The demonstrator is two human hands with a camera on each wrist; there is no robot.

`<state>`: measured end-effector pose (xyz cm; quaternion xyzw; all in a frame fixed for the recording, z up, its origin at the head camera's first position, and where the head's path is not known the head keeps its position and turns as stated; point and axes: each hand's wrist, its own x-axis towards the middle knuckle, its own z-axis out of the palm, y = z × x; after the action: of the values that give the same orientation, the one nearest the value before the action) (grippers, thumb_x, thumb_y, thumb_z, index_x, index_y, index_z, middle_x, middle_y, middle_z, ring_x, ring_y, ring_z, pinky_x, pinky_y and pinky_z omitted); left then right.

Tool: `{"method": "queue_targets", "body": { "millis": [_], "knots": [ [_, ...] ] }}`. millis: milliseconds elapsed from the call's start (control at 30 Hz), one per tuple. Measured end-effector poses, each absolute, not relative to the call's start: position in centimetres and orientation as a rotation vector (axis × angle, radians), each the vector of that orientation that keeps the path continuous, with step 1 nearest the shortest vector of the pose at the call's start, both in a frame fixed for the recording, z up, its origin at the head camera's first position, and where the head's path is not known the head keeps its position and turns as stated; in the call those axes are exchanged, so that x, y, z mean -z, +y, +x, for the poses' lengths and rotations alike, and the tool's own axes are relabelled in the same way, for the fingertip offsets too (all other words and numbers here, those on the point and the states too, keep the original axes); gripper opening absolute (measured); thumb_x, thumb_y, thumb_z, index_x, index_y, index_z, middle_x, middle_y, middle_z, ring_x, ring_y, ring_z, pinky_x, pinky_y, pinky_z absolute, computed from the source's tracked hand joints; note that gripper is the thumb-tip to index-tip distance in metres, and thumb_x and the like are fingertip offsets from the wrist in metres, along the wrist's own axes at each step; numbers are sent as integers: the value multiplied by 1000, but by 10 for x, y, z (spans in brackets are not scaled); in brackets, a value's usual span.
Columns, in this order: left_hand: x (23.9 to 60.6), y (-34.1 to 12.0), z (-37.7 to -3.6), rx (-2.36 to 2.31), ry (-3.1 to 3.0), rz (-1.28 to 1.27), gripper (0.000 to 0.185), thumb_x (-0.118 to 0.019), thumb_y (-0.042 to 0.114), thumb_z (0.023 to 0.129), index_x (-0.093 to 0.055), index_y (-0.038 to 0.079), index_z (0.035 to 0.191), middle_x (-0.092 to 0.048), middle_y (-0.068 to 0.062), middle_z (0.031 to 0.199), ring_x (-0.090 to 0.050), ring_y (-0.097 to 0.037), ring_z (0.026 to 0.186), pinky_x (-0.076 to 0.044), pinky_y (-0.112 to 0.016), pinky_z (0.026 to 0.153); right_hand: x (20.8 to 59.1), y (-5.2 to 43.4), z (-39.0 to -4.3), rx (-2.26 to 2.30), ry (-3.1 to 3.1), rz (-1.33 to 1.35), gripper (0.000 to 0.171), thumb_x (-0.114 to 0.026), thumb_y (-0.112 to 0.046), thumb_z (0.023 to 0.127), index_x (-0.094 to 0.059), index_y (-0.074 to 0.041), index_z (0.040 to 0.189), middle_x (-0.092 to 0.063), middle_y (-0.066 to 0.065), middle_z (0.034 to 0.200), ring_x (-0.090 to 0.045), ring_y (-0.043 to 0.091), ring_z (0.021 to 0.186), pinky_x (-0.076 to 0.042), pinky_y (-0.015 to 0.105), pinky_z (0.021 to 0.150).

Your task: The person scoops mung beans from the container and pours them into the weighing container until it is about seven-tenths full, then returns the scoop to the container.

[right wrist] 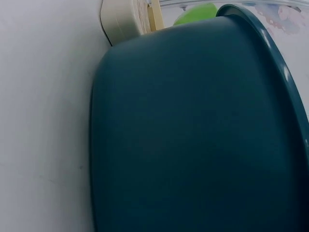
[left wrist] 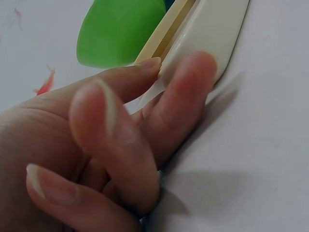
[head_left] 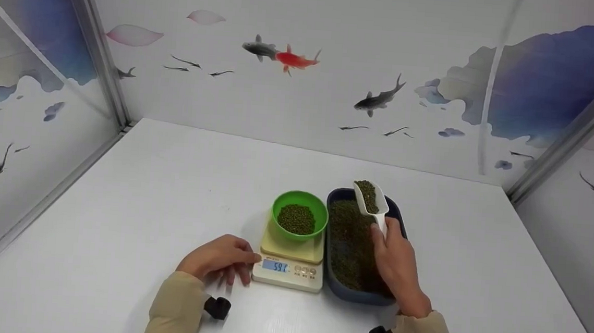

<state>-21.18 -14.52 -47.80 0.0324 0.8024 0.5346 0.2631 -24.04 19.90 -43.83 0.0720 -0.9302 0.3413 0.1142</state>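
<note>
My right hand [head_left: 394, 262] grips the handle of a white scoop [head_left: 371, 199] heaped with green mung beans, held over the far end of a dark blue tub [head_left: 361, 295] full of the same beans. Left of the tub, a green bowl [head_left: 299, 217] partly filled with beans stands on a cream kitchen scale [head_left: 289, 270] whose display is lit. My left hand [head_left: 222, 261] rests on the table with loosely curled fingers [left wrist: 188, 96] touching the scale's [left wrist: 212, 29] left front corner. The right wrist view shows only the tub's outer wall [right wrist: 193, 135], not the hand.
The white table [head_left: 143, 203] is boxed in by panels painted with fish at the back and both sides. Scale, bowl [left wrist: 120, 29] and tub stand close together near the front middle. A small black block [head_left: 217, 307] sits at each wrist.
</note>
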Motion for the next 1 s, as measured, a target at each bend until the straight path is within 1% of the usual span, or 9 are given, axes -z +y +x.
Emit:
{"method": "queue_targets", "body": {
  "millis": [333, 600, 767, 900, 1000],
  "knots": [
    [478, -145, -212, -1456, 2172, 89, 35, -64, 41, 79, -62, 8, 88, -67, -13, 70, -50, -12, 40, -34, -22, 37, 428, 199, -236, -923, -2696, 243, 48, -34, -48, 93, -42, -11, 123, -49, 3, 69, -39, 17, 50, -33, 31, 49],
    [478, -145, -212, -1443, 2181, 85, 35, -63, 42, 79, -62, 8, 88, -67, -12, 70, -51, -12, 41, -34, -23, 37, 422, 191, -231, -934, -2662, 303, 45, -38, -43, 93, -44, -11, 124, -50, 1, 68, -40, 16, 49, -33, 31, 49],
    [477, -145, -213, -1449, 2181, 90, 35, -63, 42, 79, -62, 8, 88, -67, -12, 71, -51, -12, 42, -35, -22, 38, 416, 185, -228, -935, -2657, 345, 47, -38, -45, 93, -45, -12, 124, -50, -1, 66, -40, 15, 47, -33, 30, 49],
    [477, -145, -213, -1449, 2172, 90, 35, -63, 41, 79, -62, 8, 89, -67, -12, 71, -51, -12, 41, -35, -22, 38, 416, 181, -226, -902, -2656, 389, 45, -39, -44, 93, -48, -12, 122, -47, -3, 62, -38, 14, 45, -33, 30, 48],
    [477, -145, -212, -1452, 2160, 97, 35, -63, 41, 80, -61, 8, 89, -67, -12, 71, -51, -11, 41, -35, -22, 37, 418, 177, -226, -872, -2636, 427, 41, -42, -41, 93, -51, -12, 119, -45, -5, 60, -38, 13, 45, -34, 30, 49]
  ]
}}
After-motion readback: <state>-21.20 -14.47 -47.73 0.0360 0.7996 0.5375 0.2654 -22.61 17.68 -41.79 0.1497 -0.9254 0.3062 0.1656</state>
